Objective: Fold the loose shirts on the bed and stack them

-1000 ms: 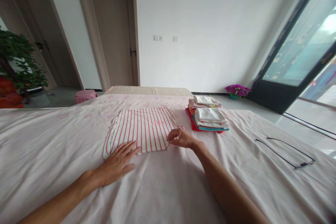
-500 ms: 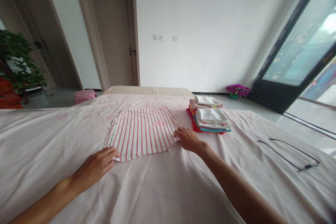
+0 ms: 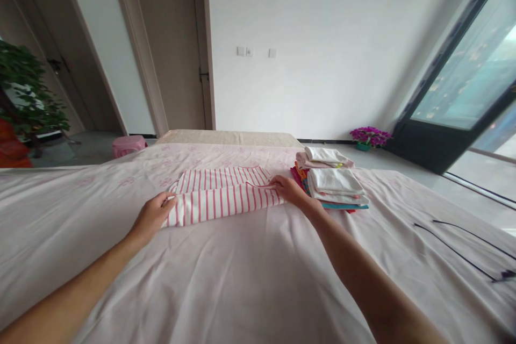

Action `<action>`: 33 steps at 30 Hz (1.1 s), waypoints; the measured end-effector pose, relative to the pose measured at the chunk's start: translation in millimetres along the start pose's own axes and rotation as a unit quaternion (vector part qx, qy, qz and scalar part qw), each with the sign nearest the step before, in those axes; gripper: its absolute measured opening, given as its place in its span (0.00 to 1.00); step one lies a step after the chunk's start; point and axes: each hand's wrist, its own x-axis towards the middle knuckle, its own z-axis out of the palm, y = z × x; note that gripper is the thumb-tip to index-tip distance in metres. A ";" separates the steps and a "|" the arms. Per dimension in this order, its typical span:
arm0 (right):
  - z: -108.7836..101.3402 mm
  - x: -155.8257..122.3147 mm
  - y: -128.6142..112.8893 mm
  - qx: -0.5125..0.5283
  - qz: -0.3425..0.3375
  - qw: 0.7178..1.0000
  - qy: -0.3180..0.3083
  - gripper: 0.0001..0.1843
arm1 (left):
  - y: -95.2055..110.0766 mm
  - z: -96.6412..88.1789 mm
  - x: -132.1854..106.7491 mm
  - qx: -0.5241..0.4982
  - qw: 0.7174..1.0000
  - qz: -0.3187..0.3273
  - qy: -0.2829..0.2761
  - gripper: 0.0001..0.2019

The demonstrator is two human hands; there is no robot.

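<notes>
A white garment with red stripes (image 3: pixel 221 195) lies on the pale pink bedsheet (image 3: pixel 242 279), its near half folded up over the far half. My left hand (image 3: pixel 152 215) pinches the folded edge at the garment's left end. At the right end my right hand (image 3: pixel 291 191) grips the fold too, close beside a stack of folded clothes (image 3: pixel 332 183). Both hands are closed on the cloth.
A black clothes hanger (image 3: pixel 467 252) lies on the sheet at the right. Beyond the bed are a pink stool (image 3: pixel 128 145), a potted green plant (image 3: pixel 24 97), a pot of purple flowers (image 3: pixel 368 137), a closed door (image 3: pixel 171 48) and a glass door (image 3: pixel 463 80).
Both hands took hold of the garment's near edge and carried it away from me, folding the near half over the far half. The view shifted slightly.
</notes>
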 end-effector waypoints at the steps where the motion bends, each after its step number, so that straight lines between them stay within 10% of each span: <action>1: 6.2 8.2 5.2 0.008 0.017 1.000 -0.001 0.15 | -2.4 4.5 7.9 -0.016 1.000 -0.027 0.002 0.23; 9: 37.7 10.1 25.4 -0.045 0.027 0.999 0.008 0.19 | -19.8 0.7 15.4 -0.059 0.993 -0.061 -0.084 0.38; 14: 31.4 7.9 19.2 -0.067 0.045 0.997 -0.009 0.17 | -31.0 -12.8 15.9 0.142 0.989 -0.016 -0.040 0.30; 19: 15.0 -7.4 4.5 -0.152 0.071 0.985 0.040 0.20 | -22.3 -32.4 -8.0 0.244 0.962 0.125 0.022 0.21; 24: 0.7 -41.1 -15.4 -0.160 -0.094 0.982 -0.021 0.19 | -12.9 -35.8 -39.6 0.282 0.906 0.308 -0.069 0.15; 33: 9.1 -41.4 -18.8 -0.226 -0.098 0.968 -0.056 0.16 | -10.7 -26.5 -29.1 0.338 0.899 0.269 -0.073 0.20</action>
